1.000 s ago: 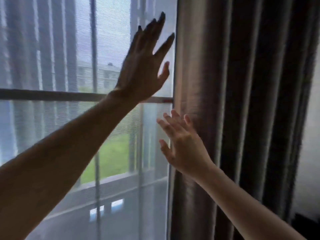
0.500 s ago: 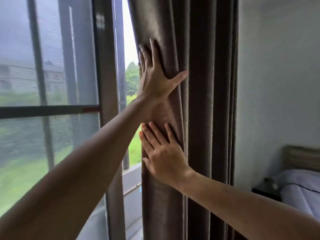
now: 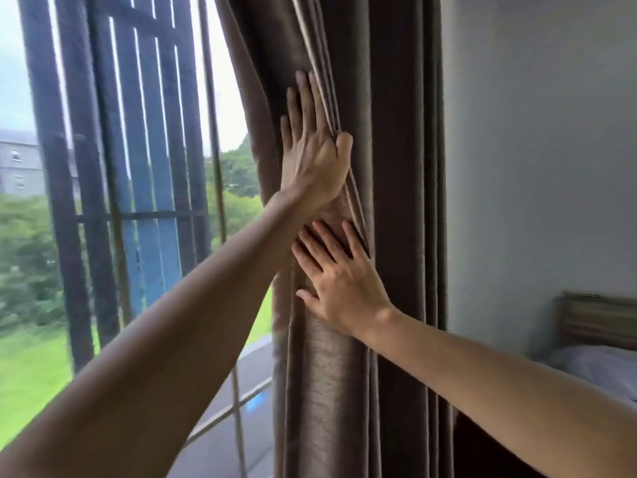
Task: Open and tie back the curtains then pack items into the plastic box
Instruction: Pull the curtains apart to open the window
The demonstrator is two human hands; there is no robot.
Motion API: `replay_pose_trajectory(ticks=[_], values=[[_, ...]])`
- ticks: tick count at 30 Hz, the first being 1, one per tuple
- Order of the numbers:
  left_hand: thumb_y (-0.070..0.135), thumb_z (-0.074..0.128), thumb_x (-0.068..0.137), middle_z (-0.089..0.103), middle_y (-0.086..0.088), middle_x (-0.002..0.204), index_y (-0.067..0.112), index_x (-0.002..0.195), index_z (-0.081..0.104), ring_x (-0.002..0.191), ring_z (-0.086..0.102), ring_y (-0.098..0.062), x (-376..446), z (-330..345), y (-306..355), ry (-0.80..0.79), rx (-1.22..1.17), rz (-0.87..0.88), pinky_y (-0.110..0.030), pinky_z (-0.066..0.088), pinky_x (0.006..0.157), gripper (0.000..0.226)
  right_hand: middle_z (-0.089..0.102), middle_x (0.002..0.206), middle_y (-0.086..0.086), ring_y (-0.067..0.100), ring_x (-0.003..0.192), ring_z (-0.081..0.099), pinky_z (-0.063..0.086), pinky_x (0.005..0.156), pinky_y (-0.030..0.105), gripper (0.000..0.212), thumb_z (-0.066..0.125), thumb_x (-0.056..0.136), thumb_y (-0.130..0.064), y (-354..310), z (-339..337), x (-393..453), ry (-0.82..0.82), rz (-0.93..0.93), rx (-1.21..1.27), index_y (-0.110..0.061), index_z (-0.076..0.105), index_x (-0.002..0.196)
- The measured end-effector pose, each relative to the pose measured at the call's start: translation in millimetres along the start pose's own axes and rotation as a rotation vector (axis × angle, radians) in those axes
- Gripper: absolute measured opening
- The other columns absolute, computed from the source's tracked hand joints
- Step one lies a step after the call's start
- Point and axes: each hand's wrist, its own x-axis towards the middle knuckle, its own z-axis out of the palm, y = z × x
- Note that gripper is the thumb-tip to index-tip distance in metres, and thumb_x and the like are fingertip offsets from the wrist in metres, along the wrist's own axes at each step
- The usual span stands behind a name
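Left hand (image 3: 315, 157) and right hand (image 3: 341, 284) lay flat, fingers spread, gripping nothing, on bunched curtain (image 3: 396, 236); palms hidden against it.

On the left we saw a window (image 3: 113, 215) with dark bars, and beyond it a lawn (image 3: 31, 370), trees (image 3: 234, 188) and a grey building (image 3: 17, 163) far off. On the right stood a pale wall (image 3: 537, 150), with a bed (image 3: 599, 363) and its wooden headboard (image 3: 596, 319) low down.
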Motion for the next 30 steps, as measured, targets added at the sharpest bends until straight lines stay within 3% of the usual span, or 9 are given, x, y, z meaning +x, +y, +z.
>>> replay_pose_trajectory(ticks=[5,11,14,20,25,30], values=[[0.026,0.035,0.087,-0.015,-0.011,0.16,0.006,0.15,-0.012,0.148,-0.013,-0.027,27,84,12,0.058,-0.034,-0.027,-0.041,-0.008,0.118,0.081,0.026,0.158,0.011,0.031,0.149,0.013,0.0,0.117,0.06,0.076,0.05,0.086,-0.063,60,51,-6,-0.014,-0.011,0.004,-0.026,0.03,0.15],[0.026,0.032,0.086,-0.015,-0.008,0.16,0.008,0.151,-0.013,0.148,-0.014,-0.025,34,162,8,-0.015,-0.02,-0.026,-0.042,-0.008,0.118,0.081,0.027,0.158,0.01,0.032,0.149,0.011,0.0,0.114,0.065,0.079,0.048,0.083,-0.069,96,108,-15,-0.075,0.053,0.006,-0.028,0.034,0.148],[0.021,0.035,0.091,-0.018,-0.009,0.16,0.007,0.15,-0.016,0.147,-0.017,-0.025,25,197,3,-0.099,0.021,0.011,-0.044,-0.006,0.12,0.079,0.025,0.158,0.011,0.032,0.149,0.009,-0.005,0.115,0.063,0.08,0.049,0.084,-0.067,107,135,-22,-0.116,0.087,0.005,-0.023,0.032,0.15],[0.015,0.037,0.088,-0.018,-0.01,0.16,0.005,0.149,-0.015,0.147,-0.015,-0.025,41,234,-9,-0.118,-0.007,0.032,-0.04,-0.008,0.117,0.081,0.035,0.154,0.007,0.024,0.146,0.023,0.007,0.12,0.049,0.086,0.063,0.08,-0.055,123,182,-26,-0.05,0.02,0.08,-0.009,0.036,0.147],[0.014,0.035,0.087,-0.021,-0.01,0.159,0.005,0.149,-0.018,0.146,-0.018,-0.025,52,264,-11,-0.166,-0.069,0.063,-0.043,-0.009,0.118,0.082,0.03,0.157,0.008,0.023,0.148,0.017,0.008,0.121,0.047,0.081,0.058,0.084,-0.053,141,209,-30,-0.099,-0.015,0.077,-0.009,0.035,0.148],[0.013,0.036,0.087,-0.024,-0.009,0.158,0.006,0.148,-0.02,0.146,-0.02,-0.025,68,303,-1,-0.235,-0.114,0.075,-0.043,-0.009,0.117,0.083,0.024,0.159,0.011,0.027,0.149,0.015,0.012,0.119,0.053,0.082,0.056,0.086,-0.053,182,234,-35,-0.174,0.002,0.034,-0.018,0.023,0.152]])
